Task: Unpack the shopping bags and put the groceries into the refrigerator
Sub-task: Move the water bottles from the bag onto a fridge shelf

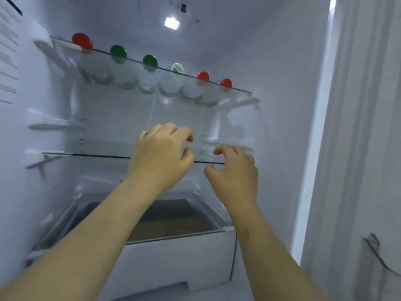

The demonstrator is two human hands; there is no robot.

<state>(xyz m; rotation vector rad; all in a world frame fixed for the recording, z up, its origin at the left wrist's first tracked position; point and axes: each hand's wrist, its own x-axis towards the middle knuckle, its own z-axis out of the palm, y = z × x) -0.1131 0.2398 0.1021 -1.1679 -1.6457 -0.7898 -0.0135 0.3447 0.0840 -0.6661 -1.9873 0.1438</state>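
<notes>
I look into the open refrigerator. Its upper glass shelf carries several clear bottles lying on their sides, caps toward me: a red cap, a green cap and others. My left hand and my right hand hover side by side at the front edge of the middle glass shelf, fingers loosely curled with a gap to each thumb. Nothing sits in either hand. A faint clear shape lies on the shelf just beyond my right fingers; I cannot tell what it is.
Below the middle shelf a white drawer stands with a dark inside. White fridge walls close in left and right, with shelf rails on the left wall. A lamp shines in the ceiling. A grey curtain hangs at far right.
</notes>
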